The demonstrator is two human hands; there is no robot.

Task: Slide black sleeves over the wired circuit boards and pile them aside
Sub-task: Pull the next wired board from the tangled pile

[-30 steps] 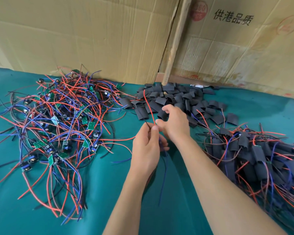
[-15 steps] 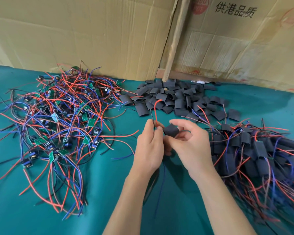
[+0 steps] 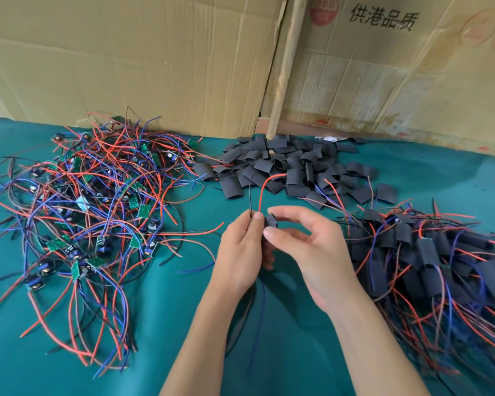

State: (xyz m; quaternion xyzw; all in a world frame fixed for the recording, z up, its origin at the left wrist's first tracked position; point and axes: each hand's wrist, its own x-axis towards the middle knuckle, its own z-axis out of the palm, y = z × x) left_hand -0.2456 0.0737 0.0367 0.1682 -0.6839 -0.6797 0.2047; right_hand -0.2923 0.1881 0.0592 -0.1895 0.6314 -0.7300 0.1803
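Hands [image 3: 269, 241] over green tablecloth [image 3: 183, 352]

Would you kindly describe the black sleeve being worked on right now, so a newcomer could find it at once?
Start at the green table cover and find the two hands at its middle. The sleeve in hand sits between the right hand's thumb and forefinger, beside the left hand pinching a red and a black wire. Unlike the loose sleeves heaped behind, it is held up off the cover.

Bright, even daylight, soft shadows under the arms on the bench [image 3: 269, 352]; wide-angle bending toward nine and three o'clock, slight softness there.
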